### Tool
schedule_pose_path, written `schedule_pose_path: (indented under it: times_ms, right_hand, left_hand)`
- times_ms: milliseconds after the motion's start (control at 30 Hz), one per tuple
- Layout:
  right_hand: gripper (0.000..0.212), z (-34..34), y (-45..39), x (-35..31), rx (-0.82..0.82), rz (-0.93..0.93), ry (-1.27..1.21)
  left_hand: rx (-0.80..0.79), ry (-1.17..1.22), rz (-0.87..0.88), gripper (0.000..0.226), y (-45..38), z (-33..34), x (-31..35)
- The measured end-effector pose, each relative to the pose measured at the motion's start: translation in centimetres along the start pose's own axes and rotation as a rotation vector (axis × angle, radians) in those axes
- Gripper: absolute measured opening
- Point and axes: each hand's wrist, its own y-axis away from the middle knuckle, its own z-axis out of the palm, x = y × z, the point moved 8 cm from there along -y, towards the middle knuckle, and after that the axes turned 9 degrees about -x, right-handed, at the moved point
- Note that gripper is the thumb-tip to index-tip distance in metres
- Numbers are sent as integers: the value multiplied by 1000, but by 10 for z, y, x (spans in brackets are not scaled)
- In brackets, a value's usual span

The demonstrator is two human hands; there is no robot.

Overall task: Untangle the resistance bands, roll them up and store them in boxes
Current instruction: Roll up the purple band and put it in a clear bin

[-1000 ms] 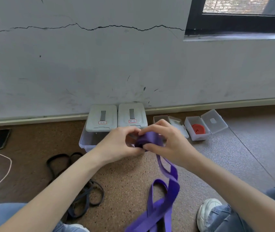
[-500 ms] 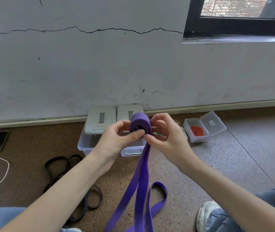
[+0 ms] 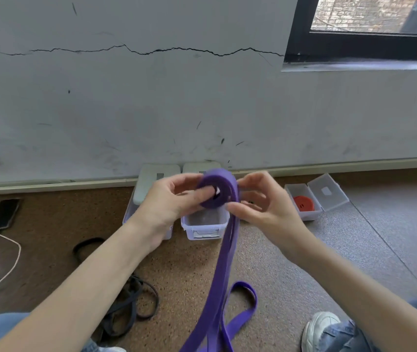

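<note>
Here, a person seated on a speckled brown floor (image 3: 189, 273) holds a partly rolled purple resistance band (image 3: 217, 189) in the air in front of a cracked grey wall (image 3: 151, 97). The coil's open centre faces the camera, so its roll axis runs toward the viewer. The left hand (image 3: 174, 199) pinches the coil, thumb laid across its front face and fingers behind. The right hand (image 3: 260, 201) sits just beside the coil's right edge, fingers curled and loosely parted, fingertips touching the outer wrap. From the coil the unrolled length of band hangs almost straight down, leaning slightly left, and ends in a loop lying on the floor between the person's legs.

Behind the hands, against the skirting, stand two clear storage boxes (image 3: 203, 224) with their lids tipped up against the wall. To the right sits a smaller open box (image 3: 304, 214) holding a rolled red band (image 3: 303, 203). A tangle of dark bands (image 3: 126, 308) lies on the floor under the left forearm. At far left a phone (image 3: 3, 213) rests on the floor with a white cable (image 3: 6, 270) plugged in.
</note>
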Motion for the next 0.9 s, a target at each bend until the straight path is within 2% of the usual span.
schedule_pose_path:
  times_ms: [100,200,300,400,500,600,733,800,900]
  right_hand:
    - [40,11,1,-1,-9,-18,-40]
    - [34,14,2,-1,10,-38,-84]
    - [31,9,4,6,65,-13,-14]
    - [22,5,5,7,51,10,-4]
    - [30,2,2,-4,-24,-3,101]
    - [37,4,-3,-13,-115,-17,291]
    - [36,11,-1,-13,-189,-27,416]
    - [34,2,0,-11,-114,-13,320]
    - [41,-11,1,-9,2,5,18]
  left_hand:
    - [34,264,42,35,-3,0,6]
    - [63,321,31,36,-3,7,-3]
    - [76,315,10,42,0,14,-17]
    - [64,64,-69,47,1,11,-22]
    - [-72,-250,-158,40,1,13,-22]
    - [-248,-287,-195,38,2,22,-19]
    - [-215,-414,-105,26,1,16,-4]
    - [-176,-391,-48,28,2,13,3]
    - [-122,-56,6,31,2,8,9]
